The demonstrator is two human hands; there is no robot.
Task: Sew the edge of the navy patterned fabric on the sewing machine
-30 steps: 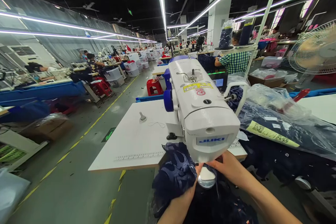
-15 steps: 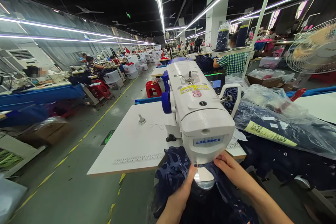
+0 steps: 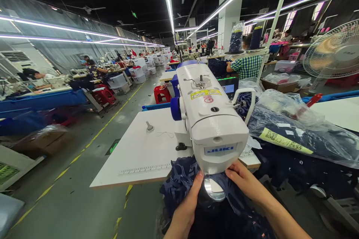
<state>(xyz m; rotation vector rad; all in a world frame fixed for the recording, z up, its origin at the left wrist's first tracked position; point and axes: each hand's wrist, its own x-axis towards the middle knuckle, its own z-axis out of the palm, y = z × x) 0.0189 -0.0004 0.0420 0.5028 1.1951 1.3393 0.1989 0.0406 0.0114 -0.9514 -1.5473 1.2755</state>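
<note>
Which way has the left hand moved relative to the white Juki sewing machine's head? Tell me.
Yes. The left hand has slid out of the crumpled dark navy fabric, toward the white sewing machine, fingertips now beside its head.
</note>
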